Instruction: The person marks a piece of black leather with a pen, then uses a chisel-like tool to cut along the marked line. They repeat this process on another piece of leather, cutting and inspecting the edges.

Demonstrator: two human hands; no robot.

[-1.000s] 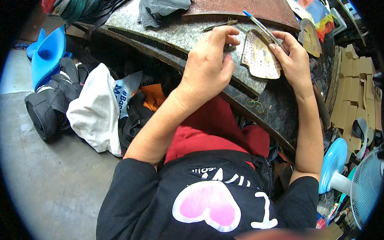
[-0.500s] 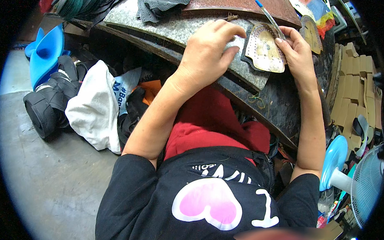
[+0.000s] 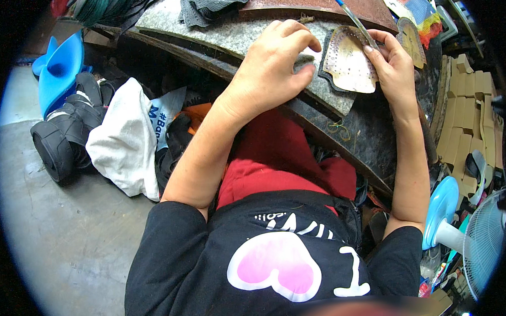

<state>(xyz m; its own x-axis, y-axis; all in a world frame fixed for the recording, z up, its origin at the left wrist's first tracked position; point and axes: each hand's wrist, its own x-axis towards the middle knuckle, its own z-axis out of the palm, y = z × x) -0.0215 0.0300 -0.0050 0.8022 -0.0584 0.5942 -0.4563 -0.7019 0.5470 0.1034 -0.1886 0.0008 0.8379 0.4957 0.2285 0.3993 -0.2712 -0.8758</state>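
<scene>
My right hand is closed on a ballpoint pen with a blue end, which points up and to the left. Its thumb also rests at the right edge of a pale, worn template with a row of small holes along its border. Under the template, a black textured leather piece shows along the left side. To the left of both, my left hand hovers with curved fingers and the thumb apart, holding nothing. A second perforated template lies just beyond my right hand.
A grey stone slab tops the dark bench, with a reddish-brown board and dark leather scraps at the back. Left are a white cloth, black rolls and a blue plastic chair. A fan and cardboard pieces stand right.
The template has shifted slightly under my right hand and catches the light differently. My left hand has moved a little, its thumb now lower. The pen stays in my right hand.
</scene>
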